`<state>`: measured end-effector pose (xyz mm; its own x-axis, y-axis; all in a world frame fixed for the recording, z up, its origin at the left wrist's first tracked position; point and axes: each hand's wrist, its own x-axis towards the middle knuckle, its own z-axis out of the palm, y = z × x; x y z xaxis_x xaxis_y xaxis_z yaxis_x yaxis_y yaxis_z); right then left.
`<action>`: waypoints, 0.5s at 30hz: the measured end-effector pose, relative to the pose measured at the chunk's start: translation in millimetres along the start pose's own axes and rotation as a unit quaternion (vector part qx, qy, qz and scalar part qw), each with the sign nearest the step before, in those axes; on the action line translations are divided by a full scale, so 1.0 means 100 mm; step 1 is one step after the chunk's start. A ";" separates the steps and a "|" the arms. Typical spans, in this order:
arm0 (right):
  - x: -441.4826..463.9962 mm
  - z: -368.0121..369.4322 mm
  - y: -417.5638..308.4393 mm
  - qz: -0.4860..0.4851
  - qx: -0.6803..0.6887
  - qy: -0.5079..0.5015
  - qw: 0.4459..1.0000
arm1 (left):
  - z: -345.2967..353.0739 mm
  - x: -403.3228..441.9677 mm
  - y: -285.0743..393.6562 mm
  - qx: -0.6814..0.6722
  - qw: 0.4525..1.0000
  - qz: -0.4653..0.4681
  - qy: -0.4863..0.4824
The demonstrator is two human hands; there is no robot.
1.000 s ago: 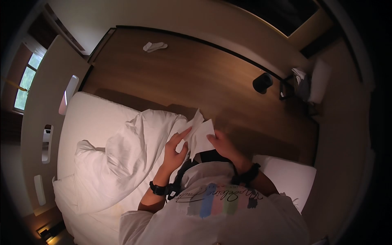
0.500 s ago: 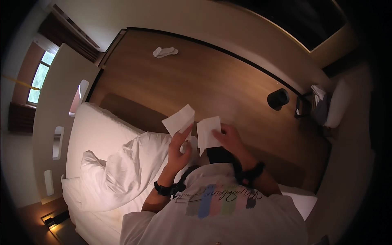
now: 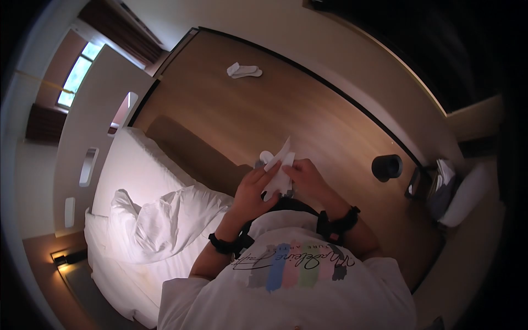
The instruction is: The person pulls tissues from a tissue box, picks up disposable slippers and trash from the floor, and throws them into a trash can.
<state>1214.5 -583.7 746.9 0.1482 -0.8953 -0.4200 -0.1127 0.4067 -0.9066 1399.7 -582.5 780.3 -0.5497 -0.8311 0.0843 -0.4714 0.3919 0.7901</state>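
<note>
In front of my body, thin white sheets [image 3: 284,159] that look like paper are held between both hands. My left hand [image 3: 254,192] pinches the left side of them, fingers bent and pointing up and right. From the right, my right hand [image 3: 309,179] grips the other sheet, its thumb and fingertips close to the left fingers. One sheet stands up to a point above the fingers, overlapping the other. Fingers partly cover the sheets, so their number and any print cannot be made out.
On my left is a bed with a rumpled white duvet [image 3: 165,220]. White slippers [image 3: 244,71] lie on the wooden floor [image 3: 308,104]. A black bin [image 3: 386,168] stands at right, near a low rack with a pale bundle [image 3: 467,195].
Both hands have drawn together, bringing the two separate white sheets into overlap. The left hand has moved right. The view has shifted slightly, so the room appears displaced.
</note>
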 end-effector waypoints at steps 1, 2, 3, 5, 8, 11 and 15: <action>0.08 -0.03 -0.04 0.007 0.003 -0.009 1.000 | -0.01 0.06 -0.02 0.002 1.000 -0.008 0.005; 0.15 -0.05 0.00 0.009 0.003 -0.015 1.000 | -0.01 0.10 -0.05 0.018 0.999 -0.027 -0.007; 0.25 -0.07 0.04 0.011 0.004 -0.032 0.999 | -0.03 0.16 -0.07 0.035 0.998 -0.044 -0.018; 0.45 -0.13 0.06 0.008 0.002 -0.047 0.999 | -0.04 0.27 -0.20 0.004 0.999 -0.046 0.001; 0.71 -0.22 -0.04 0.048 0.248 -0.130 0.959 | -0.21 0.53 -0.31 -0.057 0.996 -0.061 0.005; 0.97 -0.29 -0.27 0.056 0.257 -0.180 0.948 | -0.40 0.78 -0.51 -0.113 0.991 -0.071 -0.023; 1.56 -0.36 -0.61 0.027 0.101 -0.188 0.977 | -0.70 1.27 -1.11 -0.205 0.975 -0.048 -0.076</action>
<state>1209.2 -754.6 738.4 0.5022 -0.7572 -0.4176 0.0602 0.5124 -0.8567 1430.2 -759.1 745.6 -0.6273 -0.7757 -0.0689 -0.2276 0.0980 0.9688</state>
